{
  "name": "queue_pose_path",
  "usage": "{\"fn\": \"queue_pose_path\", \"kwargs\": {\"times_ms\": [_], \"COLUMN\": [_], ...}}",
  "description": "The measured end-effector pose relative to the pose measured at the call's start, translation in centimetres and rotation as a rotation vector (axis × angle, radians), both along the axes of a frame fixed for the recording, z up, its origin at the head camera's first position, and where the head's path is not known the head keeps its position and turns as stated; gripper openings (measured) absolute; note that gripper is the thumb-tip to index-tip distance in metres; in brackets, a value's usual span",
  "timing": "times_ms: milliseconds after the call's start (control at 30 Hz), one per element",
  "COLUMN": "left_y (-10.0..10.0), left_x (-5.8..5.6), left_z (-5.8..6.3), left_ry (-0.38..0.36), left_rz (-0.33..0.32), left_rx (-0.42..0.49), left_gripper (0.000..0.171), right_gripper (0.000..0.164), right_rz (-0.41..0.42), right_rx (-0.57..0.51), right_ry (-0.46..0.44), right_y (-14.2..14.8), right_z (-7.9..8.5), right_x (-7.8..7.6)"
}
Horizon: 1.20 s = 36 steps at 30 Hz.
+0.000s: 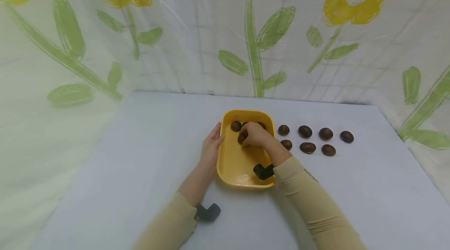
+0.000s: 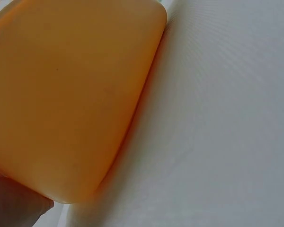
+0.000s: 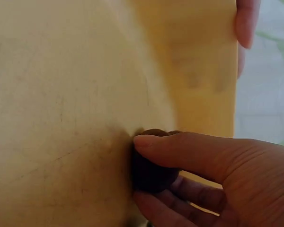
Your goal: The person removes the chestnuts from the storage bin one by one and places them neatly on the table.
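A yellow rectangular tray lies on the table. My right hand reaches into it from the right and pinches a dark brown egg-shaped piece between thumb and fingers, low over the tray floor. Similar pieces lie along the tray's far end, one dark piece in the far left corner; the hand partly hides the others. Against the tray's left side rests my left hand, its fingers fairly straight along the outer wall and the thumb at the rim. In the left wrist view the tray's wall fills the left side.
Right of the tray, several dark brown egg-shaped pieces lie in two rough rows on the white table. A white curtain painted with yellow flowers hangs behind the table. Each wrist carries a black camera mount.
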State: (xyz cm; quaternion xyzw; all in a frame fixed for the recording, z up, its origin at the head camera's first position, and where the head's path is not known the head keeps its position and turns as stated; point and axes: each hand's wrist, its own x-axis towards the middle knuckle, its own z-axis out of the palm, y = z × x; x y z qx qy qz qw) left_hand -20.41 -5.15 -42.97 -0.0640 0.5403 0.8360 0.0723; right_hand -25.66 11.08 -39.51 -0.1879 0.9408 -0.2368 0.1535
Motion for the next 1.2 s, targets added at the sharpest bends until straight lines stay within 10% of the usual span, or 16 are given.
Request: {"fn": "queue_pose_path", "kwargs": {"times_ms": [700, 1200], "left_y": [0.1, 0.1], "left_x": [0.0, 0.1], "left_z": [-0.2, 0.2], "left_ry": [-0.009, -0.009], "left_rz": [-0.002, 0.008], "left_rx": [0.029, 0.010], "left_gripper": [0.051, 0.051], "right_gripper": [0.034, 0.043], "right_rz": [-0.073, -0.184], "right_rx": [-0.275, -0.328], "right_ry": [-0.018, -0.022], "right_y": [1.6, 8.4], "right_z": [1.2, 4.5], "right_x": [0.6, 2.3]}}
